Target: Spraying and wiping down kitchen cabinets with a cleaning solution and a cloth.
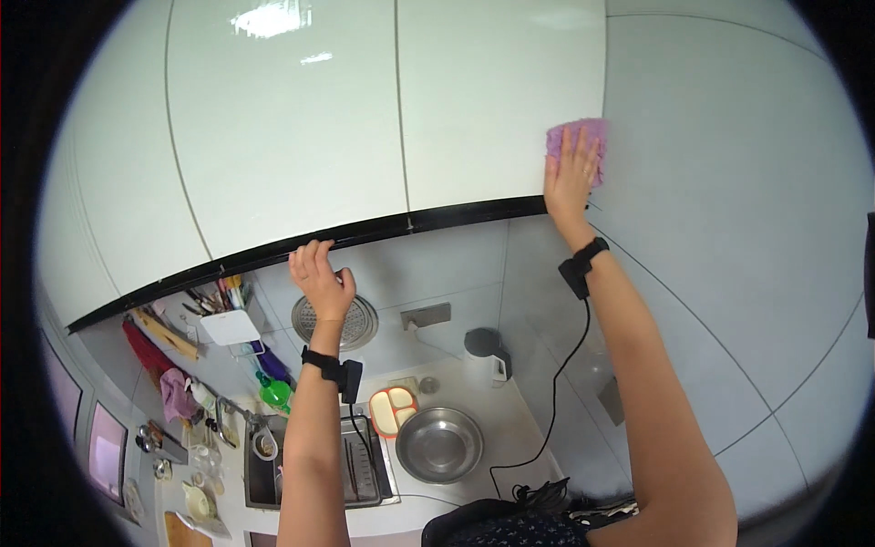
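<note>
My right hand [573,171] lies flat with spread fingers over a purple cleaning cloth [578,128], pressing it to the lower right corner of a glossy white wall-cabinet door [502,102]. The cloth reaches the door's right edge, beside the grey wall. Further left, the fingertips of my left hand [321,277] touch the black strip [369,232] along the cabinets' lower edge; its thumb stands apart and no loose thing shows in it. Each wrist wears a black strap with a small box and cable.
Below are a sink with a drying rack [359,472], a steel basin [439,444], a divided plate [393,410] and an electric kettle [485,359]. A green bottle [275,393] stands behind the sink. A knife and utensil holder [232,321] hangs on the wall. The right wrist's black cable [557,383] hangs down.
</note>
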Demonstrator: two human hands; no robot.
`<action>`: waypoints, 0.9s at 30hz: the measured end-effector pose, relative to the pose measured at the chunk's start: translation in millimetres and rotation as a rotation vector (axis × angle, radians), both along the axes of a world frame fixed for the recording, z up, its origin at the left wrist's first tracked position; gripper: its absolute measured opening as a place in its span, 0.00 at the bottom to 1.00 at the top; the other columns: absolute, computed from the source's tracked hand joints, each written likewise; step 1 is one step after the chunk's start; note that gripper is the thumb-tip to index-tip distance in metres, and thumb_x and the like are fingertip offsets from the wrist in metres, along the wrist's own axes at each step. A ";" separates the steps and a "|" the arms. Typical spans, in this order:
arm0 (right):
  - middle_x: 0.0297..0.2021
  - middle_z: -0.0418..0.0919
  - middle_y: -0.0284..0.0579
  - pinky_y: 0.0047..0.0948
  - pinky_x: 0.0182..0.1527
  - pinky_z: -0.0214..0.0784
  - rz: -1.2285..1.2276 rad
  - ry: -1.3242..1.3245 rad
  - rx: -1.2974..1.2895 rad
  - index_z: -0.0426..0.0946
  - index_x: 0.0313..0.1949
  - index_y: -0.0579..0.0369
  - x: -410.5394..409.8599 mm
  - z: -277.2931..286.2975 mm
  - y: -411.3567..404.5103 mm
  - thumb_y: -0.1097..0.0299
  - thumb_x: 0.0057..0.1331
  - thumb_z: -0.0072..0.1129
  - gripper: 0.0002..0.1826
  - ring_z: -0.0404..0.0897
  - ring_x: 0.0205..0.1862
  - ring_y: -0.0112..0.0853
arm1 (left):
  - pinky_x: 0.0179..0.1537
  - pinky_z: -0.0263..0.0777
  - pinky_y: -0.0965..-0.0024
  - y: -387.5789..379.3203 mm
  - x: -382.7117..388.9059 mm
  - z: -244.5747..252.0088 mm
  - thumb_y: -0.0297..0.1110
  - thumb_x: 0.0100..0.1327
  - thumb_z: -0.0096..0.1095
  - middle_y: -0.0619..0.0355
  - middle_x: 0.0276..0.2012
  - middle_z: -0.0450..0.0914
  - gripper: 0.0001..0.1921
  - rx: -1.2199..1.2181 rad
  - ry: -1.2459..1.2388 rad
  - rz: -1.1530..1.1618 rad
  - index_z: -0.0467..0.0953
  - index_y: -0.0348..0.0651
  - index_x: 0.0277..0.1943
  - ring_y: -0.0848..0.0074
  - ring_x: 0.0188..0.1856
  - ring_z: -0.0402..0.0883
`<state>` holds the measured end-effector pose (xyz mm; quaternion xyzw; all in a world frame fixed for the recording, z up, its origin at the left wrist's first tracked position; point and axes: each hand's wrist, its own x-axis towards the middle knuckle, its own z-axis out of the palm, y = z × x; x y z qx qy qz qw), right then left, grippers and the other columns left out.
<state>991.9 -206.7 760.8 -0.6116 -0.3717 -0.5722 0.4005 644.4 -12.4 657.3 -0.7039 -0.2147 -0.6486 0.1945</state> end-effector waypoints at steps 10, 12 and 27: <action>0.69 0.46 0.50 0.61 0.65 0.31 0.024 0.036 0.112 0.53 0.67 0.44 -4.3 41.1 15.5 0.54 0.68 0.39 0.29 0.40 0.69 0.58 | 0.65 0.45 0.49 -5.3 2.0 2.4 0.23 0.40 0.56 0.48 0.48 0.67 0.26 -0.026 -0.022 -0.002 0.68 0.40 0.48 0.55 0.58 0.61; 0.69 0.45 0.51 0.63 0.64 0.30 0.024 0.046 0.137 0.51 0.68 0.42 -3.5 68.4 21.4 0.52 0.69 0.37 0.29 0.40 0.68 0.59 | 0.65 0.45 0.49 -5.0 -0.3 2.9 0.22 0.39 0.56 0.49 0.48 0.67 0.27 -0.028 -0.009 0.011 0.68 0.40 0.49 0.55 0.58 0.61; 0.68 0.52 0.36 0.58 0.66 0.31 0.251 -0.726 -0.386 0.60 0.64 0.34 -126.3 131.7 66.8 0.51 0.66 0.45 0.26 0.44 0.70 0.45 | 0.63 0.49 0.51 6.4 4.4 -3.4 0.15 0.38 0.53 0.54 0.48 0.68 0.26 -0.075 -0.028 0.033 0.69 0.41 0.47 0.59 0.57 0.62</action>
